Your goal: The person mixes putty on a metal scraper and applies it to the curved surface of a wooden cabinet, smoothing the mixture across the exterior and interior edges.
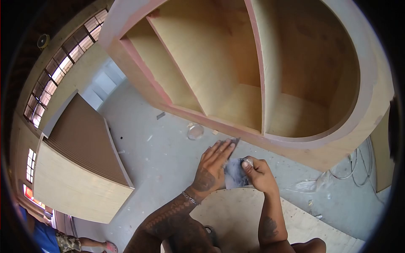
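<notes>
My right hand (260,173) is closed on the edge of a thin, flat plate (236,173) smeared with grey and whitish material, its thumb on top. Close beside it, my left hand (214,162) has its fingers long and together, holding a dark, thin blade-like piece (235,142) at the fingertips. The exact kind of that piece is hard to make out, as the fingers cover most of it. In front of both hands stands a large wooden cabinet (303,147) with a curved opening, dividers and pinkish-filled edges.
A round clear lid or dish (195,131) and a small grey block (160,115) lie on the grey floor. A curved panelled piece (84,181) stands at left, near a person in blue (44,236). Cables (358,168) and crumpled plastic (312,184) are at right. Below me lies a pale board (240,211).
</notes>
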`<state>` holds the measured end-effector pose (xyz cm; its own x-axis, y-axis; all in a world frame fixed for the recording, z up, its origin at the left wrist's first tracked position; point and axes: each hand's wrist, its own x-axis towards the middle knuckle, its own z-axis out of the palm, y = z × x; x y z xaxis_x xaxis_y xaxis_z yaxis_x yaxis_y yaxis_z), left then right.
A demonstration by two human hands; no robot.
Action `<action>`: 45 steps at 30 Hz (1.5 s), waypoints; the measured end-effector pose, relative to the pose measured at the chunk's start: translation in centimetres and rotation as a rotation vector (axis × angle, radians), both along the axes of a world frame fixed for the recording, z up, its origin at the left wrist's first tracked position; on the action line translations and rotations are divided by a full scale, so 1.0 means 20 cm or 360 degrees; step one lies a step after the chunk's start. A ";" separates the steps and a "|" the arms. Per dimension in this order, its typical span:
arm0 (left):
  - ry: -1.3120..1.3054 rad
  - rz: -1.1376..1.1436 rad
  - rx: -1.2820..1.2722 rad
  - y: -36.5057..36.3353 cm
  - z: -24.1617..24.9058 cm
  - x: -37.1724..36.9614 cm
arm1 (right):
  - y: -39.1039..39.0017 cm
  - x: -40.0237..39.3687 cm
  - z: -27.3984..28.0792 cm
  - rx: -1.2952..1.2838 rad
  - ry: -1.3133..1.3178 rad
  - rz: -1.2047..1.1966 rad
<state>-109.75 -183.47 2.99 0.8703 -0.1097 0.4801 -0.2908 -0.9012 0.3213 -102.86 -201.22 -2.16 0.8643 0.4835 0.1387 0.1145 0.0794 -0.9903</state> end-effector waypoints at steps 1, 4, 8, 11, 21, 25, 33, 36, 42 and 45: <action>-0.0015 -0.0011 0.0013 0.01 0.01 0.00 | 0.02 0.00 0.00 -0.0114 -0.0084 0.0090; -0.0021 -0.0063 0.0043 -0.01 -0.01 -0.02 | 0.09 0.00 0.01 0.0594 0.0168 -0.0631; -0.0077 -0.0095 0.0026 -0.06 -0.01 -0.04 | 0.03 0.00 0.04 0.0276 -0.0061 -0.0216; -0.0091 -0.0012 -0.0118 0.00 0.02 -0.02 | 0.02 0.00 0.01 0.0055 -0.0147 -0.0066; -0.0139 0.0056 -0.0271 0.00 -0.02 -0.01 | 0.04 -0.02 0.05 -0.0086 -0.0259 0.0113; -0.0181 0.0072 -0.0496 0.05 0.01 -0.01 | 0.13 -0.01 0.03 0.0278 0.0250 -0.0182; -0.0428 -0.0588 -0.0139 -0.05 -0.06 -0.03 | 0.18 0.06 -0.21 0.2088 0.1561 0.0682; -0.0331 -0.0628 -0.0110 -0.08 -0.05 -0.02 | 0.23 -0.06 -0.22 0.1565 0.1447 0.0423; -0.0032 0.0202 -0.1856 0.23 -0.10 0.06 | 0.17 -0.04 -0.20 0.1240 0.1378 0.0268; 0.0099 0.0243 -0.2905 0.28 0.00 0.01 | 0.12 0.07 -0.20 0.1310 0.1035 -0.0324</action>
